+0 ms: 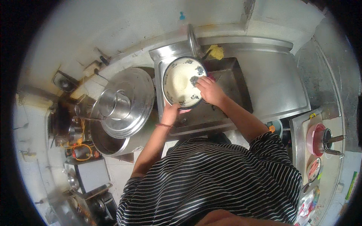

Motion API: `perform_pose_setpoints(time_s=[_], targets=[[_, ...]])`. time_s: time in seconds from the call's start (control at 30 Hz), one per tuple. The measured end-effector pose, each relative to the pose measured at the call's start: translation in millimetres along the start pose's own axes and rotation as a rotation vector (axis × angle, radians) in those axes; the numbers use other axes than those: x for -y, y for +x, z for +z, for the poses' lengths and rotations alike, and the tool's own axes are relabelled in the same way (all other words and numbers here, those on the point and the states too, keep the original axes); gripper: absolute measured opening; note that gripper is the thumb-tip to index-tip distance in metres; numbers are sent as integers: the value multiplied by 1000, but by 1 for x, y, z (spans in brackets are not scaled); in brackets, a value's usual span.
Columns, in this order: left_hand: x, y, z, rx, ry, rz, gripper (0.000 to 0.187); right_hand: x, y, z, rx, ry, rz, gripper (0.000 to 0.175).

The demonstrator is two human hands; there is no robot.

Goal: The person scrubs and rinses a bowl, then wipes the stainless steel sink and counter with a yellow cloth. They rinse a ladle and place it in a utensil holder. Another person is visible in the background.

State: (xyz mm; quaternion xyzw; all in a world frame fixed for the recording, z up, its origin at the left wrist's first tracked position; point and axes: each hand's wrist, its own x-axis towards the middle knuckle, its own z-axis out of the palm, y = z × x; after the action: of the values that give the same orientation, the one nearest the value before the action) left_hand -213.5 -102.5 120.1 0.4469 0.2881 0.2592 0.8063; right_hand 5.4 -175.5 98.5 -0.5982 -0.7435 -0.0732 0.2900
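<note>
A round cream-coloured bowl point(181, 82) with a dark rim and dark patterned patches is tilted over the left part of a stainless steel sink point(234, 82). My left hand point(171, 112) grips its lower rim, the thumb on the inner edge and something pink under the fingers. Inside the bowl's right side, my right hand point(208, 89) presses a grey scouring pad point(194, 81), probably of steel wool, against the wall. Behind the bowl rises a curved metal faucet point(193, 42). A yellow cloth or sponge point(215, 52) lies at the sink's back edge.
Left of the sink, a large metal lid point(133, 107) with a metal pot point(120, 106) on it rests over a big steel pot point(109, 141). A steel drainboard point(274, 82) adjoins the sink on the right. A pink basin point(312, 139) stands on the far-right counter.
</note>
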Motion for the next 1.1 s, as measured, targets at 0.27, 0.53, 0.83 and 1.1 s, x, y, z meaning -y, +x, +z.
perform_pose_setpoints(time_s=[0.27, 0.53, 0.83, 1.1], targets=[[4, 14, 5, -14, 8, 55, 67, -2, -9, 11, -74, 149, -71, 42], [-16, 12, -21, 137, 9, -227, 60, -19, -16, 4, 122, -117, -278, 31], [-24, 21, -64, 376, 1010, 475, 57, -25, 38, -56, 739, 516, -187, 44], [-13, 27, -44, 376, 608, 4, 22, -76, 35, -53, 347, 636, 218, 50]])
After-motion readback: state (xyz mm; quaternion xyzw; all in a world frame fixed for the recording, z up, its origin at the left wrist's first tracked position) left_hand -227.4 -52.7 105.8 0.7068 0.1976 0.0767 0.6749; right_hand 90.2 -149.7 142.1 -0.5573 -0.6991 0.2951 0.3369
